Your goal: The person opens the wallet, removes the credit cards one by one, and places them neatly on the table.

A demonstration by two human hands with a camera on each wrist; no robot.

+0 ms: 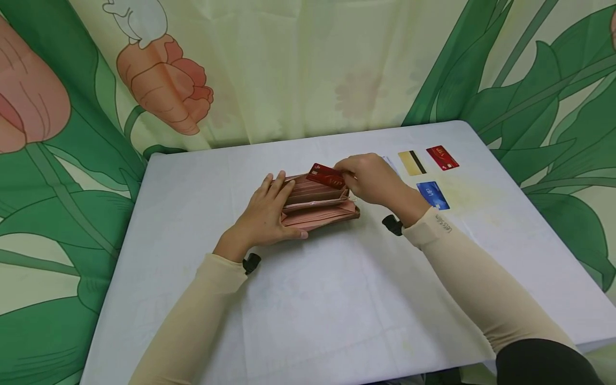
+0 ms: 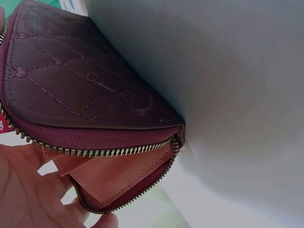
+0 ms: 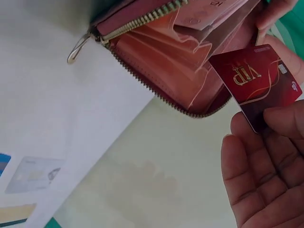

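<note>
A wallet with a zip (image 1: 320,211) stands unzipped on the table, its pink lining and card slots facing up. My left hand (image 1: 263,213) holds its left end, thumb along the near side and fingers over the far side. The quilted dark maroon outside of the wallet (image 2: 71,76) fills much of the left wrist view. With thumb and fingers my right hand (image 1: 370,179) pinches a red VIP card (image 1: 326,175) by one corner, over the far card slots. The lettering of the VIP card (image 3: 256,78) shows plainly in the right wrist view, beside the open wallet.
On the table's right lie a gold card with a black stripe (image 1: 412,163), another red card (image 1: 442,158) and a blue card (image 1: 432,195). A pale card (image 3: 34,175) lies near them, mostly behind my right hand in the head view. A printed curtain (image 1: 308,69) hangs behind the white-covered table (image 1: 308,321).
</note>
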